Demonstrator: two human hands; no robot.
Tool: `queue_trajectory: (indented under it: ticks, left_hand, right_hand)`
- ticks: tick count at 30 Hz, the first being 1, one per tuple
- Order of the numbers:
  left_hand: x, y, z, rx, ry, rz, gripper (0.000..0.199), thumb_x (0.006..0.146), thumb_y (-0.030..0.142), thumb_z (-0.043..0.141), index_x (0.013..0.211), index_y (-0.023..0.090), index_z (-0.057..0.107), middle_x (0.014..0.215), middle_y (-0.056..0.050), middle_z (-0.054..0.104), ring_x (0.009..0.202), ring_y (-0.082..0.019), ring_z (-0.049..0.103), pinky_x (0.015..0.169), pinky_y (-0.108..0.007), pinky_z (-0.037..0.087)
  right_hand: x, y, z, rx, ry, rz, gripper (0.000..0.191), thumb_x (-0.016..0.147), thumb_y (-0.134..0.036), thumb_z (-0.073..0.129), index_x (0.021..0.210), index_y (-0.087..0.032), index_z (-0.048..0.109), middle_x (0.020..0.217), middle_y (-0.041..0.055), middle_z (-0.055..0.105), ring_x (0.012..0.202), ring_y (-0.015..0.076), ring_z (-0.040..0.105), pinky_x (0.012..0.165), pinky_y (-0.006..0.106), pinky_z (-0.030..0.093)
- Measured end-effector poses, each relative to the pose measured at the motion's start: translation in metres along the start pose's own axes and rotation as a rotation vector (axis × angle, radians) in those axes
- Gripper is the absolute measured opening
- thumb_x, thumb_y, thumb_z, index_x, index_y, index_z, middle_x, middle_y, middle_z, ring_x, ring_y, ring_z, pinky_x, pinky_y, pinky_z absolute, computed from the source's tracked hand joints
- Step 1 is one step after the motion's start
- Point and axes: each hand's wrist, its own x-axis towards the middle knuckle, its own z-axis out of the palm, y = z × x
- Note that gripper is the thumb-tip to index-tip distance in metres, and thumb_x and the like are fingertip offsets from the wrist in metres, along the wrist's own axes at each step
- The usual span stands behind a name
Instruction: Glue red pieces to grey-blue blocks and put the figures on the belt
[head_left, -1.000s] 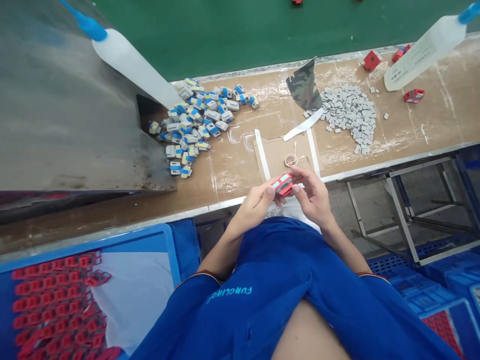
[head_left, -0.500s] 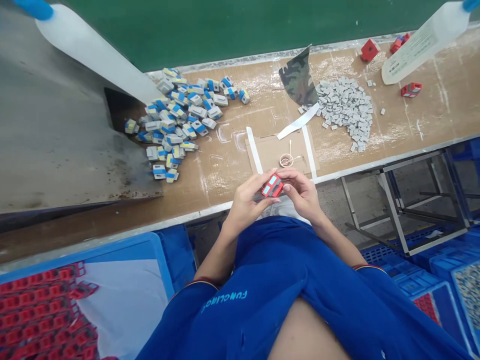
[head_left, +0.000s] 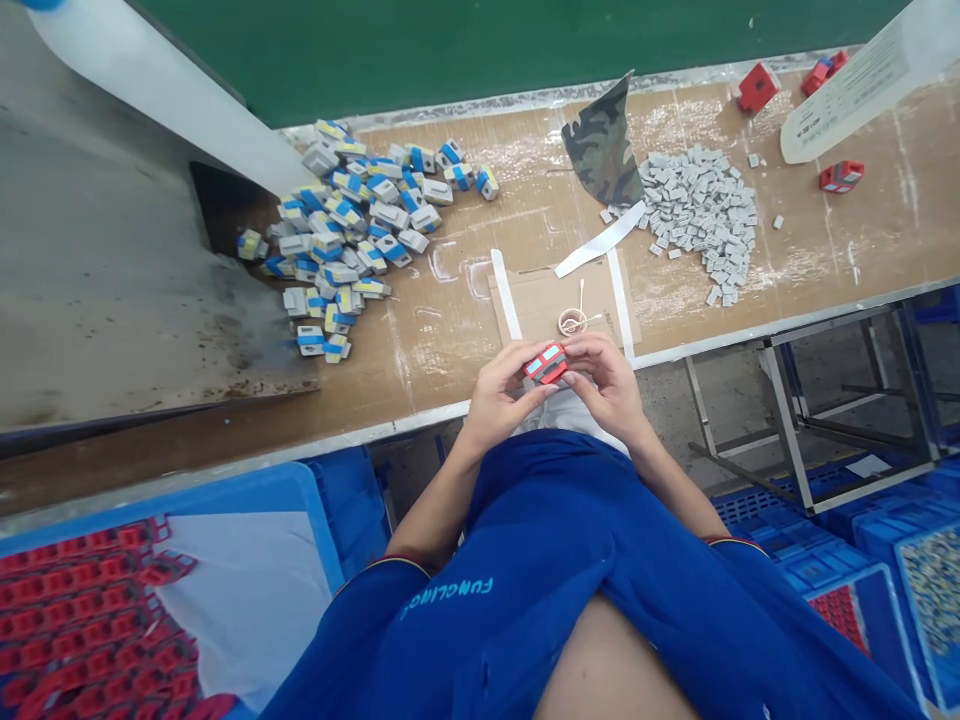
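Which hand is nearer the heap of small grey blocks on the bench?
Right. The right hand lies below and left of the grey blocks in view; the left hand lies farther left, across the red part.

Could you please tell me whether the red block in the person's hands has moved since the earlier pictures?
Yes, the red block has shifted slightly left in view, judged against the small coil on the cardboard.

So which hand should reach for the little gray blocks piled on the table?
The right hand, I think. It sits on the side nearer the pile of small gray rectangular blocks, while the left hand is farther away. Both hands hold the red boxy part with blue patches.
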Motion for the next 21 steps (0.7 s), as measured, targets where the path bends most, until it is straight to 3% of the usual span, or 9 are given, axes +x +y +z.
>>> queue_trajectory:
  ticks: [3,8,13,18,21]
  left_hand:
    - [0.000,-0.003,0.002,0.014,0.011,0.013,0.052,0.092,0.039,0.086,0.140,0.024,0.073,0.122,-0.013,0.077,0.111,-0.024,0.073,0.099,-0.040,0.061]
    - [0.000,-0.007,-0.007,0.056,-0.048,0.032,0.069,0.086,0.045,0.091,0.149,0.027,0.068,0.119,-0.011,0.073,0.105,-0.023,0.073,0.095,-0.040,0.065]
    - [-0.002,-0.008,-0.012,-0.094,-0.130,-0.024,0.069,0.091,0.039,0.087,0.154,0.032,0.062,0.117,-0.007,0.064,0.103,-0.021,0.076,0.088,-0.039,0.070]
    - [0.001,-0.006,-0.009,-0.104,-0.129,-0.044,0.064,0.084,0.037,0.093,0.142,0.029,0.067,0.131,-0.009,0.062,0.102,-0.019,0.077,0.088,-0.037,0.070]
    - [0.002,-0.008,-0.006,-0.114,-0.112,-0.056,0.059,0.082,0.039,0.095,0.132,0.024,0.068,0.129,-0.010,0.066,0.103,-0.020,0.076,0.087,-0.033,0.068]
  right_hand:
    - [0.000,0.000,-0.002,-0.016,0.008,0.015,0.031,0.100,-0.055,0.072,0.116,-0.028,0.067,0.125,0.0096,0.067,0.111,0.0230,0.074,0.094,0.041,0.070]
    - [0.000,0.000,0.000,0.013,-0.004,0.055,0.037,0.101,-0.060,0.069,0.118,-0.027,0.068,0.126,0.0108,0.070,0.111,0.0238,0.074,0.092,0.041,0.070]
    - [0.003,0.001,-0.002,0.005,-0.027,0.084,0.038,0.103,-0.061,0.065,0.116,-0.027,0.070,0.118,0.0089,0.074,0.110,0.0241,0.074,0.093,0.040,0.068]
    - [0.001,0.001,0.000,-0.003,-0.019,0.027,0.030,0.104,-0.053,0.067,0.115,-0.027,0.073,0.118,0.0092,0.075,0.112,0.0239,0.075,0.094,0.040,0.068]
    - [-0.003,0.000,-0.003,-0.078,0.063,0.047,0.031,0.104,-0.051,0.067,0.122,-0.026,0.071,0.122,0.0096,0.077,0.102,0.0219,0.078,0.088,0.038,0.068]
